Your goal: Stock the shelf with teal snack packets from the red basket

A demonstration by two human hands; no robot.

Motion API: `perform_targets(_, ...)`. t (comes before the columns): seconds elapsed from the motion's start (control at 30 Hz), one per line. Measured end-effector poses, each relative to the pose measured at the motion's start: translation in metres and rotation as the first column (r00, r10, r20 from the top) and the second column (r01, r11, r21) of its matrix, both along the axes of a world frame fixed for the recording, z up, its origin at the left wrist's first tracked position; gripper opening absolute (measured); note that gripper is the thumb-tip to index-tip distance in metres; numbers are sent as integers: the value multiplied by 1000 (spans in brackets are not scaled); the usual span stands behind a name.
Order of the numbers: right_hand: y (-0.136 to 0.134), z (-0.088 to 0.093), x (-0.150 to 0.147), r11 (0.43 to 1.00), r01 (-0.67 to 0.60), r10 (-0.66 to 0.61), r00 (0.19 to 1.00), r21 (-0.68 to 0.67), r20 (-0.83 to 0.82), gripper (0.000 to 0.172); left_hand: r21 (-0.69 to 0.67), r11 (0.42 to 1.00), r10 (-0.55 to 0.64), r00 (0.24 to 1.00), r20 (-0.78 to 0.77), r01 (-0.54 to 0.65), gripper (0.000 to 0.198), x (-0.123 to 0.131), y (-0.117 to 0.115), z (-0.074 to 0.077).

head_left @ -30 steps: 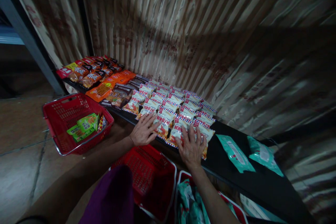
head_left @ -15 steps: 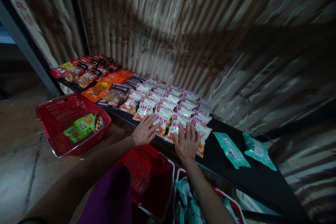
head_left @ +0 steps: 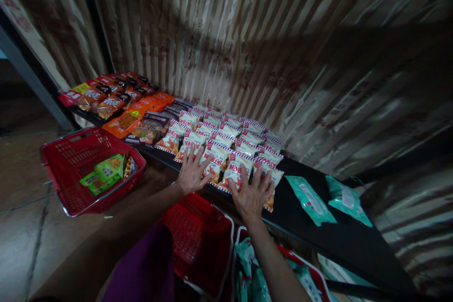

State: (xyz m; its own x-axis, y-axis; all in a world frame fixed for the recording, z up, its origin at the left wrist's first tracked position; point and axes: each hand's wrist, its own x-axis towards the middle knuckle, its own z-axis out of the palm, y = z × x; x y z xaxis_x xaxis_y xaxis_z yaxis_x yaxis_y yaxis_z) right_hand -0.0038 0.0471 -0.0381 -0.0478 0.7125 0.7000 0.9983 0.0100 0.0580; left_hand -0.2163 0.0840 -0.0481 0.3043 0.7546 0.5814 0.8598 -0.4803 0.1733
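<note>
Rows of white and orange snack bags [head_left: 222, 139] with striped edges lie on a black shelf [head_left: 339, 245]. My left hand [head_left: 192, 173] rests with fingers spread on the front-row bags, left of the middle. On the front bags at the right end of that row lies my right hand [head_left: 252, 197], its fingers also spread. Neither hand grasps a bag; both press flat from the front. Parts of the bags beneath the fingers are hidden.
Teal bags [head_left: 311, 200] lie on the shelf's right. Brown packets [head_left: 150, 130], orange packets [head_left: 132, 115] and red-topped bread packs [head_left: 106, 99] fill the left. Below stand a red basket [head_left: 53, 160] with green packets, another red basket [head_left: 198, 240], and one holding teal bags [head_left: 255, 278].
My left hand has shifted slightly left along the front bags and its fingers have spread wider. My right hand's fingers are spread further apart. The view has moved a little.
</note>
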Motion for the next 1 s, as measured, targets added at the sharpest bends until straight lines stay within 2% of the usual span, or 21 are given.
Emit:
perform_targets(0.17,1,-1,-2,999,44,-44,999,-15,-22,59,6,999,-48,998,-27,49,63,-2,4,1)
perform_targets(0.47,1,0,-5,992,47,-48,999,-114,-4,57,-5,999,-50,998,-31,50,60,-1,5,4)
perform_targets(1.0,2,-1,-3,996,16,-15,1000,-91,10,58,32,995,-90,996,4,90,63,-3,6,2)
